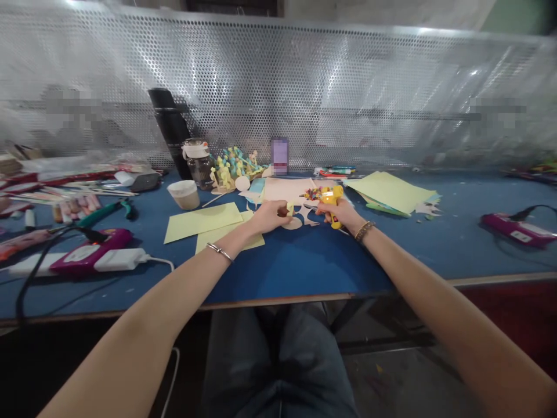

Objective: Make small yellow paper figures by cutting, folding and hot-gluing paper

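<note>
My right hand is wrapped round the handle of a yellow glue gun, whose front end points left. My left hand is closed, thumb and fingers pinched on a small pale yellow paper piece; its exact shape is hard to make out. Just below the left fingertips lies a round cream disc on the blue table. Cut paper scraps lie between the two hands. Small multicoloured bits show by the gun's front end. Behind the hands is a pale pink sheet.
Yellow sheets lie left, and a paper stack right. A paper cup, a lidded jar, a black bottle and small yellow-and-blue paper figures stand behind. Purple power strips with cables sit at both sides.
</note>
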`<control>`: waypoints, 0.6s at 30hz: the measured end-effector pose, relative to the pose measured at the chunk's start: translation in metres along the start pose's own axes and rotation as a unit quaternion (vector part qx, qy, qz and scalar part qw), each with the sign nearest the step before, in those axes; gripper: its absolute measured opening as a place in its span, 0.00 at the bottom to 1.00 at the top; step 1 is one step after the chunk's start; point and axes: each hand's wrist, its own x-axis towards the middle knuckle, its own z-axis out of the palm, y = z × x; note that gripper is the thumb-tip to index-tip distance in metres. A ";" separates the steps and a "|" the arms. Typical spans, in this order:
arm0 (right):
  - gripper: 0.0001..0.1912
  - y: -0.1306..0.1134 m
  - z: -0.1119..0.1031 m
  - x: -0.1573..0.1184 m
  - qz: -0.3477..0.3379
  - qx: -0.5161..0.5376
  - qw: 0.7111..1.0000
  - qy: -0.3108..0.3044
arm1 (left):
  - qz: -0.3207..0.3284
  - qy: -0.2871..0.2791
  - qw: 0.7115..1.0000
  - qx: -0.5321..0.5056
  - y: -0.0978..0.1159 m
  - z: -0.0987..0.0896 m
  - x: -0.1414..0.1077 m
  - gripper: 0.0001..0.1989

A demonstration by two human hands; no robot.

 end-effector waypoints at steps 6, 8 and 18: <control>0.12 0.000 -0.002 0.000 -0.011 0.003 1.000 0.002 | 0.006 0.009 1.000 0.001 0.000 0.002 -0.002 0.09; 0.13 0.001 -0.005 0.000 -0.015 -0.009 1.000 -0.003 | 0.008 0.007 1.000 0.004 0.000 0.001 -0.002 0.08; 0.16 -0.009 -0.029 -0.005 -0.043 -0.005 0.996 0.072 | 0.015 0.015 1.000 -0.010 0.001 0.002 -0.001 0.11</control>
